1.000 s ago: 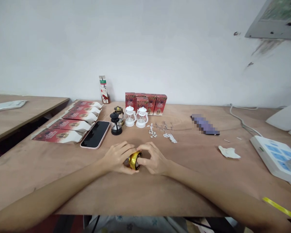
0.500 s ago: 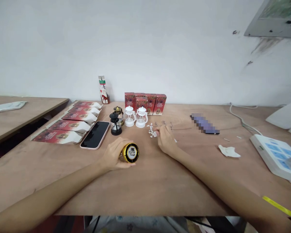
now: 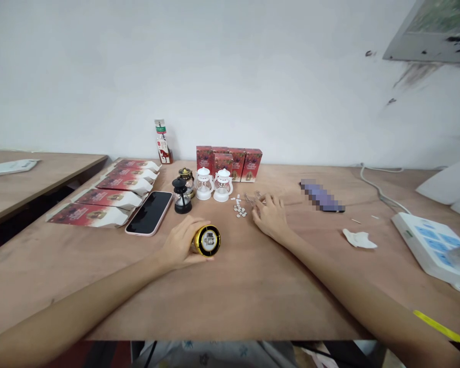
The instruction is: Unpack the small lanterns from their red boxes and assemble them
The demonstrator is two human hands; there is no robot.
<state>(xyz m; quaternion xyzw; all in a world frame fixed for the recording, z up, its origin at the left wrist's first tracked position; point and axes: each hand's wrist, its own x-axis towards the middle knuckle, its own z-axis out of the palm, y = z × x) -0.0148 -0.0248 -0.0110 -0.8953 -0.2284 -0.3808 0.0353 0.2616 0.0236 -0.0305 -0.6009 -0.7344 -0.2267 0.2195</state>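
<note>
My left hand is wrapped round a small gold lantern lying on its side on the wooden table, its round base turned toward me. My right hand rests farther back with fingers spread over a scatter of thin wire hooks, beside a little heap of button batteries. Behind them stand a black lantern, a gold-topped lantern and two white lanterns.
Red boxes line the back. Flat red cartons and a phone lie left. A bottle stands by the wall. Right are a blurred dark item, crumpled paper, a white device and cable.
My right hand let go of the gold lantern and moved back to the wire hooks. The left hand kept the lantern and turned its base toward me.
</note>
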